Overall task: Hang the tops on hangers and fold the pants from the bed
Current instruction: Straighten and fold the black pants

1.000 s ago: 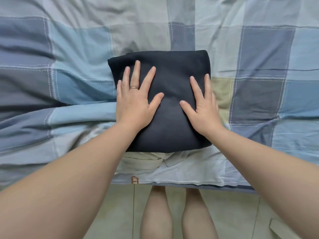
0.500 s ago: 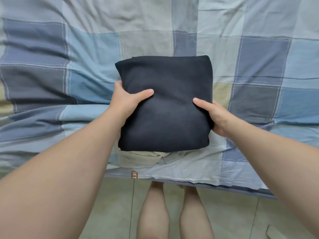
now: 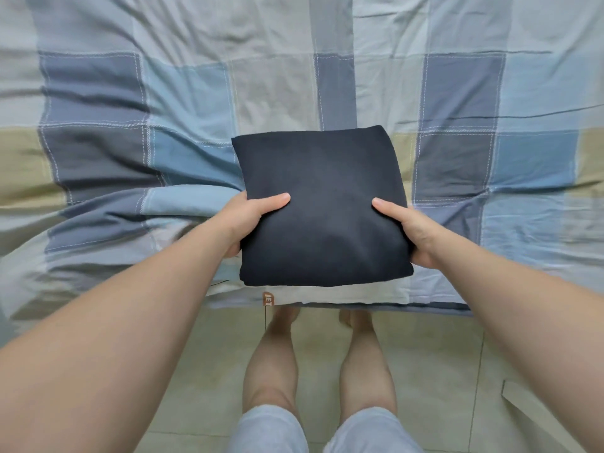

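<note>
Head view: the folded pants (image 3: 322, 207), a dark navy square bundle, sit at the centre of the frame over the near edge of the bed (image 3: 359, 297), with the checked cover (image 3: 183, 103) stretching away towards 12 o'clock. The left hand (image 3: 248, 220) grips the bundle's side at 9 o'clock and the right hand (image 3: 410, 235) grips the opposite side at 3 o'clock. Each thumb lies flat on the top face, the left thumb (image 3: 274, 199) and the right thumb (image 3: 387, 207) pointing towards each other. The other fingers go underneath and are hidden, so I cannot tell whether they are spread or pressed together. Each hand pinches the layers between thumb and hidden fingers. The bundle looks lifted slightly clear of the cover, though that is not certain. The tiled floor (image 3: 438, 354) lies towards 6 o'clock.

The step in hand appears to be carrying the finished fold to wherever it is to rest. To do it well, both sides should rise level and together, with the fingers beneath supporting all the layers so the bottom one does not sag open. The pinch should be firm but not crumpling. Tilting towards 6 o'clock risks the layers sliding apart and dropping to the floor.
</note>
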